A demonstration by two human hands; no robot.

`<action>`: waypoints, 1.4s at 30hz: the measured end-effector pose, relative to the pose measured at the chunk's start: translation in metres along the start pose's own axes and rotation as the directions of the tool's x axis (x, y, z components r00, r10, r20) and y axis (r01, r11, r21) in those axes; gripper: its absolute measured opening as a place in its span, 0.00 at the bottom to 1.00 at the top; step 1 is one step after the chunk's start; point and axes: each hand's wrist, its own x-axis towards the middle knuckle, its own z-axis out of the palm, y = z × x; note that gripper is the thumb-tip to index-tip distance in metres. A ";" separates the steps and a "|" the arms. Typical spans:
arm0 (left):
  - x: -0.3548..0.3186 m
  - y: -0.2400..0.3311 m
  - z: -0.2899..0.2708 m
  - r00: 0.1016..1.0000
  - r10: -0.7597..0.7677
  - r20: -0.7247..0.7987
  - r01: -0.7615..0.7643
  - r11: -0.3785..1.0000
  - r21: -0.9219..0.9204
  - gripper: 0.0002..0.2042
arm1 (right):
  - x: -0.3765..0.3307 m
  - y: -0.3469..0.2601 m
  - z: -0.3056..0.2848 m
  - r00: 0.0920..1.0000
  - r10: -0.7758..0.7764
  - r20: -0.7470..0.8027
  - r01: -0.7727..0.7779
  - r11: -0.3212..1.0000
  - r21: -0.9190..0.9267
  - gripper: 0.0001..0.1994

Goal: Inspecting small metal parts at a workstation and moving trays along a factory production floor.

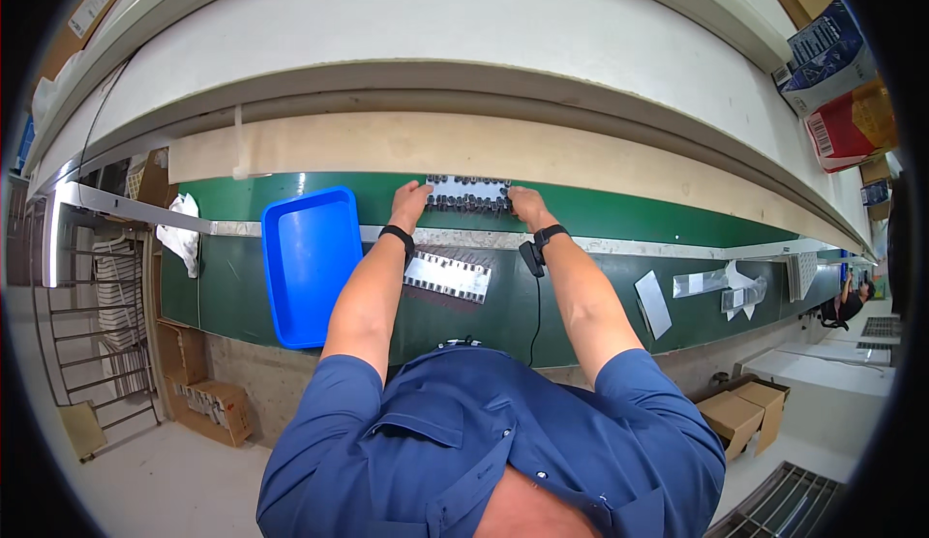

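Note:
My left hand (411, 203) and my right hand (527, 207) are closed on the two short ends of a flat metal plate (467, 190). Small dark metal pieces line both long edges of this plate, which lies over the far part of the green bench. Nearer to me, between my forearms, rests a second silvery plate (447, 277) with notched-looking edges, slightly tilted to the right. No hand touches it. My fingertips are partly hidden at the held plate's ends.
Left of my arm stands a blue plastic tray (312, 272). A white cloth (179, 236) hangs by the bench's left end. A white card (653, 304) and clear plastic bags (740, 291) lie right. A black cord (538, 320) runs from my right wristband. Another person (854, 298) is far right.

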 end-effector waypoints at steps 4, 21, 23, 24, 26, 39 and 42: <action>0.005 -0.003 0.004 1.000 0.001 0.028 0.000 0.999 -0.037 0.35 | 0.005 0.018 0.002 0.997 -0.066 0.029 0.069 0.987 -0.148 0.14; -0.020 -0.017 0.012 1.000 0.013 -0.003 -0.012 1.000 0.013 0.27 | -0.026 0.003 0.001 1.000 0.015 -0.025 -0.022 0.961 -0.276 0.25; -0.023 -0.017 0.014 0.998 0.032 -0.061 -0.025 0.994 0.109 0.28 | -0.043 -0.015 -0.002 0.989 -0.001 -0.149 -0.059 0.916 -0.397 0.25; -0.027 -0.017 0.014 0.988 0.065 -0.140 -0.042 0.985 0.166 0.26 | -0.050 -0.023 -0.002 0.977 -0.042 -0.210 -0.061 0.886 -0.461 0.25; -0.040 -0.015 0.011 0.956 0.165 -0.242 -0.100 0.960 0.262 0.20 | -0.052 -0.038 0.001 0.933 -0.241 -0.266 0.053 0.825 -0.562 0.24; -0.220 -0.095 -0.066 0.965 0.186 -0.183 -0.161 0.976 0.146 0.10 | 0.052 -0.065 0.058 0.776 -0.614 0.142 0.530 0.513 -0.676 0.18; -0.240 -0.110 -0.069 0.972 0.051 -0.228 -0.038 0.997 0.063 0.09 | 0.072 -0.060 0.065 0.810 -0.545 0.215 0.525 0.511 -0.681 0.18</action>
